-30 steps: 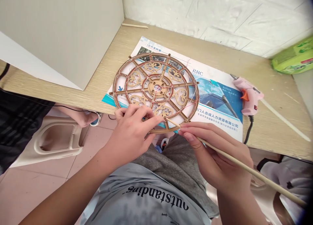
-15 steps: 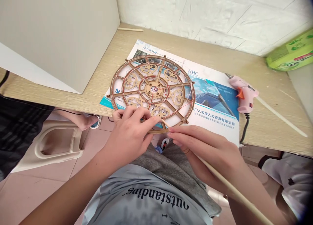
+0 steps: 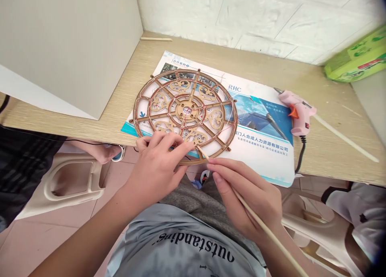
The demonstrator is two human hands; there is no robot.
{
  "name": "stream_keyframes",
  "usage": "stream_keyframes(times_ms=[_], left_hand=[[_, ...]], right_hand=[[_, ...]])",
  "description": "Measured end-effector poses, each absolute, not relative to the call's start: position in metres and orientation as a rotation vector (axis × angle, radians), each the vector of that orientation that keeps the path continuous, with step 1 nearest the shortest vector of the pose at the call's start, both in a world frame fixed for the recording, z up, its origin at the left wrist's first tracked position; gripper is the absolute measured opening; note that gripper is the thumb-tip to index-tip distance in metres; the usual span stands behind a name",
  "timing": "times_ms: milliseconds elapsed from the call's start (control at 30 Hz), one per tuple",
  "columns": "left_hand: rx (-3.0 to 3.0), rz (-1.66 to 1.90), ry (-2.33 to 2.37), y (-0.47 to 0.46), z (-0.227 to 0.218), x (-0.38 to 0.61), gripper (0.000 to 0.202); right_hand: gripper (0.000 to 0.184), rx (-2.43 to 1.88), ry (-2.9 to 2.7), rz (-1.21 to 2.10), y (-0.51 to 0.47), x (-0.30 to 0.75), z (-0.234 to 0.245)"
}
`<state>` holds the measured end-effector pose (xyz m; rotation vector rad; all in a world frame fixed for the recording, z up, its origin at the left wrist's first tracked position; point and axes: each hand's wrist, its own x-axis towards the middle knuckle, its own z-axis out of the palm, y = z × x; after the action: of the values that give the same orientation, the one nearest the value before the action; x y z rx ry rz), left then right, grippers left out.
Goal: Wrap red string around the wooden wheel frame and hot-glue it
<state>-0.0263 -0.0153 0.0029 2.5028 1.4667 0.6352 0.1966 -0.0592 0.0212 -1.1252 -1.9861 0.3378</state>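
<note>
I can only see part of the green packet (image 3: 356,58) at 2 o'clock, the wooden rod (image 3: 265,224) runs off frame at 5 o'clock, the left hand (image 3: 155,168) hides the wooden wheel rim (image 3: 134,108) at 6 o'clock, the sheet's small print (image 3: 259,138) is too tiny for me to read

Single head-worn view, aimed forward and down past the shirt front (image 3: 181,245), close on left hand (image 3: 155,168), right hand (image 3: 241,192) and desk (image 3: 328,156)

Left hand (image 3: 155,168) arched forward, fingers (image 3: 169,142) curled downward and slightly spread, bare forearm (image 3: 81,239) angled up from the lower left. Right hand (image 3: 244,196) turned inward just beside the left, fingertips (image 3: 212,168) pinched together with the thumb, wrist bent, bare forearm (image 3: 286,261) low at the bottom edge.
</note>
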Motion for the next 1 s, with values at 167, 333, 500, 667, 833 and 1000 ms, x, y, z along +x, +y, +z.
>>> stream_keyframes(times_ms=[167, 333, 500, 667, 833, 1000], left_hand=[[2.437, 0.762, 1.468, -0.015, 0.001, -0.026, 0.03], [2.445, 0.734, 1.463, -0.016, 0.003, -0.026, 0.027], [2.435, 0.673, 1.44, -0.017, 0.005, -0.026, 0.033], [2.43, 0.647, 1.442, -0.016, 0.006, -0.026, 0.032], [2.457, 0.603, 1.445, -0.016, 0.006, -0.026, 0.031], [2.455, 0.589, 1.458, -0.016, 0.006, -0.026, 0.032]], right_hand=[[0.024, -1.078, -2.021, 0.33, -0.066, 0.2, 0.018], [0.027, -1.059, -2.062, 0.318, -0.07, 0.204, 0.017], [0.03, -1.036, -2.055, 0.358, -0.078, 0.208, 0.015], [0.03, -1.112, -1.996, 0.407, -0.088, 0.216, 0.022], [0.037, -1.172, -1.873, 0.358, -0.086, 0.214, 0.022], [0.034, -1.145, -1.861, 0.373, -0.076, 0.202, 0.014]])
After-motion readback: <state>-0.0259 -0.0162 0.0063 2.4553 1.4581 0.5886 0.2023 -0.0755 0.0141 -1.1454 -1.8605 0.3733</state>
